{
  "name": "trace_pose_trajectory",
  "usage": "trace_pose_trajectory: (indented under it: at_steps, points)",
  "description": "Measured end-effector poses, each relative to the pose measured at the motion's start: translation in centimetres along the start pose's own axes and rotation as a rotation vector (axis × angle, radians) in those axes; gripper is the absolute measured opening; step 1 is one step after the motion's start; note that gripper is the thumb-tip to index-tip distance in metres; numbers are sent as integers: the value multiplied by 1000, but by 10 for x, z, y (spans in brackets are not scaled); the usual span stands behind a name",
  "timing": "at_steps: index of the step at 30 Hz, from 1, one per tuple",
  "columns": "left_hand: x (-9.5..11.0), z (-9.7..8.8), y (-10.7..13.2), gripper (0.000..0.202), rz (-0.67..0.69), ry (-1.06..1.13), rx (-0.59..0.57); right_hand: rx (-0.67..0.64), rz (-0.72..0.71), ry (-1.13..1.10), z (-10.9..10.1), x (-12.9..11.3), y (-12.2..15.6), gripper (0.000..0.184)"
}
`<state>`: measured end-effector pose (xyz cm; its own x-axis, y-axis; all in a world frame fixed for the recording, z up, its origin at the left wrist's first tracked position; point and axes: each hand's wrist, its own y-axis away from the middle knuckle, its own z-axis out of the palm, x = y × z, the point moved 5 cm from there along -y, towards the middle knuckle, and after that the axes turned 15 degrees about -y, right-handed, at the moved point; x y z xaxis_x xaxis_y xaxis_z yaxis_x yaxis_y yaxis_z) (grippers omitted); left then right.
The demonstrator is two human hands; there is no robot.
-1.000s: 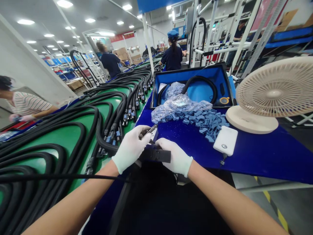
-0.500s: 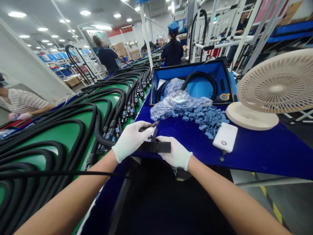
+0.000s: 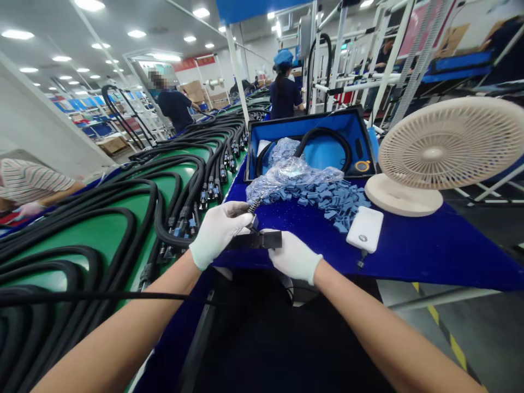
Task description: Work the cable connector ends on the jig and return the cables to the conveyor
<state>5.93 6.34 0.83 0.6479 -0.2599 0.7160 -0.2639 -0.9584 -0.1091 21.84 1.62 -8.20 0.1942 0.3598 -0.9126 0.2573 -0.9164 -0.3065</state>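
Note:
Both hands wear white gloves and meet at the near edge of the blue table. My left hand [image 3: 219, 232] is closed, its thumb and fingers pinching a small dark part with a thin black-and-silver ribbed piece [image 3: 253, 206] sticking up beyond the fingertips. My right hand [image 3: 293, 256] is closed around a black rectangular connector-like block [image 3: 262, 239], which lies crosswise between the hands. Its left end runs under my left hand, and what joins there is hidden. Just beyond the hands lies a heap of small blue plastic clips [image 3: 323, 197], partly under a clear plastic bag [image 3: 286, 173].
Black corrugated hoses [image 3: 153, 210] with connector ends cover the green conveyor [image 3: 112, 204] at left. Behind the clips stands a blue bin [image 3: 305, 117] holding a hose. A beige fan [image 3: 434, 155] and a white power bank [image 3: 365, 229] are at right. Several co-workers are around.
The camera view has shifted slightly, so the table things appear further left. Both hands keep hold of their parts, and the ribbed piece stands somewhat steeper.

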Motion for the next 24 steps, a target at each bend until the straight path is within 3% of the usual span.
trace_pose_trajectory:
  at_steps: [3,6,11,17,20,22,24]
  points:
    - [0,-4,2,46,6,46,39,83,42,12,-26,-7,7,43]
    - [5,0,8,41,90,-24,-53,112,33,-160,-33,-14,10,68]
    - [11,15,20,26,374,-279,-221,144,64,-423,-21,-14,8,52]
    - [0,19,27,24,529,-428,-82,56,157,-697,-2,-15,2,72]
    - [-4,21,31,26,642,-511,-115,26,130,-663,1,-20,-1,84]
    - [-8,19,31,24,650,-500,-148,-10,124,-627,3,-22,-1,85]
    - [-15,18,27,23,565,-378,-206,-51,122,-625,4,-23,-1,83]
